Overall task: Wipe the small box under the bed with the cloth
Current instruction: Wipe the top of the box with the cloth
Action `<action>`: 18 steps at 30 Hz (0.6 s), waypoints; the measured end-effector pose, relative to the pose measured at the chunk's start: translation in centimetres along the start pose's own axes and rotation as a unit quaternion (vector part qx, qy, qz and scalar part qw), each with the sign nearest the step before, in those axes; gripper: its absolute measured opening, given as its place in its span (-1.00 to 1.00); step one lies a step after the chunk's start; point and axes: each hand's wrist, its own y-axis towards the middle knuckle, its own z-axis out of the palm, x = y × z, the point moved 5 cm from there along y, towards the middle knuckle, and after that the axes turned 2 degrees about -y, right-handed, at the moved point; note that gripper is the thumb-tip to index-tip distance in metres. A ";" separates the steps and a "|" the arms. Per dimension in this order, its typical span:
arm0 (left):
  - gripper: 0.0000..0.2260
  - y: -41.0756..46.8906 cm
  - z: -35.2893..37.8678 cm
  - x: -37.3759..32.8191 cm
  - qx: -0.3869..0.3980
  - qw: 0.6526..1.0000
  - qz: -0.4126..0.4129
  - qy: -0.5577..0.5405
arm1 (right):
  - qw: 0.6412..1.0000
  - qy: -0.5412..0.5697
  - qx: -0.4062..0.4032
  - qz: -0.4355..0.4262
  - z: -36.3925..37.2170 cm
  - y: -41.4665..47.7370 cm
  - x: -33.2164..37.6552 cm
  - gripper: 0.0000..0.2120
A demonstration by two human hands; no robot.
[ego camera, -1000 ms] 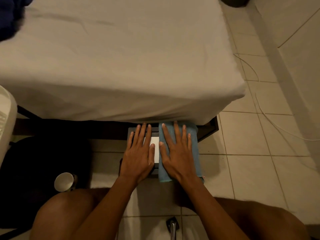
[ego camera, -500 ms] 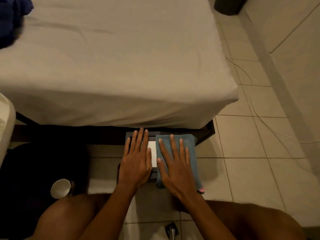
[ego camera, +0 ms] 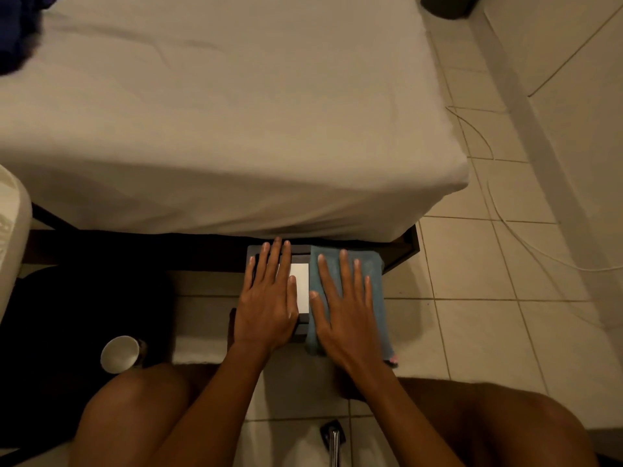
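A small dark box (ego camera: pixel 301 287) with a white panel on its lid sits on the floor at the edge of the bed (ego camera: pixel 219 112), its far end in the shadow under the mattress. My left hand (ego camera: pixel 269 298) lies flat on the box's left half, fingers spread. A blue cloth (ego camera: pixel 371 271) covers the box's right half and hangs over its near side. My right hand (ego camera: pixel 347 308) presses flat on the cloth, fingers apart.
A white cup (ego camera: pixel 118 353) lies on its side on a dark mat (ego camera: pixel 67 315) to the left. A thin white cable (ego camera: pixel 526 237) runs over the tiled floor on the right, near the wall. My bare knees frame the bottom. A metal object (ego camera: pixel 333 436) stands between them.
My right hand with the cloth has slid slightly toward me and back along the box. The left hand stays pressed on the box. The camera has shifted a little.
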 end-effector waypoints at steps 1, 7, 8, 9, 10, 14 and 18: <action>-0.48 0.0 0.0 0.0 -0.002 1.000 -0.001 0.000 | 1.000 -0.001 0.002 0.002 0.2 -1.0 -0.2 -0.41; -0.47 0.0 0.2 0.1 0.000 1.000 0.005 0.009 | 1.000 -0.014 -0.003 0.009 0.6 -0.8 -0.3 -0.42; -0.47 0.0 0.2 0.1 0.000 1.000 0.004 0.011 | 1.000 -0.016 -0.003 0.008 0.4 0.0 -0.2 -0.42; -0.47 0.1 0.3 0.1 -0.001 1.000 0.003 0.011 | 1.000 -0.018 -0.004 0.008 0.2 0.8 -0.1 -0.42; -0.47 0.1 0.2 0.0 0.000 1.000 0.000 0.010 | 1.000 -0.020 -0.006 0.010 -0.1 1.6 -0.1 -0.42; -0.47 0.0 -0.1 -0.3 0.006 1.000 -0.004 0.003 | 0.999 -0.027 -0.012 0.030 -0.7 4.0 -0.8 -0.41; -0.47 0.0 -0.1 -0.2 0.002 1.000 -0.006 0.002 | 0.998 -0.038 -0.031 0.050 -0.8 2.8 -1.9 -0.39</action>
